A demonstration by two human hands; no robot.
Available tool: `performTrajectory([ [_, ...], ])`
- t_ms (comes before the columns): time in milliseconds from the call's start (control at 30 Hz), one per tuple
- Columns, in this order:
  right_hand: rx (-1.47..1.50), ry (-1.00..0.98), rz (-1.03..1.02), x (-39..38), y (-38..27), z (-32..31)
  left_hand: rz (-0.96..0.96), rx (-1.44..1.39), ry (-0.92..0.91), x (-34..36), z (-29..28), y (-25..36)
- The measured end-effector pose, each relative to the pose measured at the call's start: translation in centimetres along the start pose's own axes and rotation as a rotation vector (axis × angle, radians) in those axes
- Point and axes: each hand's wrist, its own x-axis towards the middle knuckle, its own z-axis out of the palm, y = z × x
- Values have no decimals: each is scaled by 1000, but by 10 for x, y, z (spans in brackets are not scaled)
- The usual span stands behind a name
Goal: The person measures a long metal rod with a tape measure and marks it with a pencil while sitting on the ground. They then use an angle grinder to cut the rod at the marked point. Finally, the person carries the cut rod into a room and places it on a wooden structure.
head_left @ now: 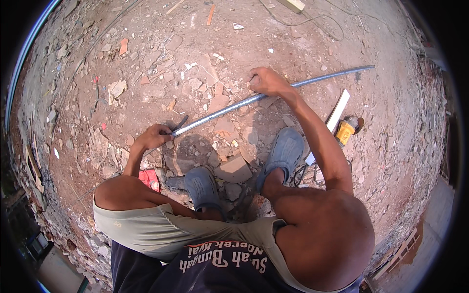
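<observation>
Hard to make out: the small dark tool (180, 123) at the near end of the rod, half covered by the left hand (154, 136); kind not clear. Fingers of both hands curled under and hidden. Far end of the rod fading into glare and fisheye bend near the upper right. Red object (149, 178) beside the left knee, mostly hidden by the leg.

Squatting over rubble-strewn ground (146, 63), grey sandals (286, 151) planted among broken brick and concrete chips. Yellow angle grinder (348, 129) lying just right of the right forearm, a pale flat strip (337, 113) beside it, cable looping under the right foot. Thin wire (312, 19) trailing across the dirt far above.

Long grey ribbed steel rod (234, 104) lying on the debris, long axis running from lower left up to upper right. Left grip clenched at its near end, around the dark tool. Right hand (268, 82) clenched on the rod near mid-length, pressing it down.
</observation>
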Motion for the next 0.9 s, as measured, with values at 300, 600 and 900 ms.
performTrajectory([
  [300,34,130,-48,-7,3,-5,3,8,-14,3,-4,1],
  [600,260,1451,409,-114,82,-12,33,84,207,-69,23,35],
  [900,1350,1238,424,-160,114,-2,105,-15,8,-65,64,10],
])
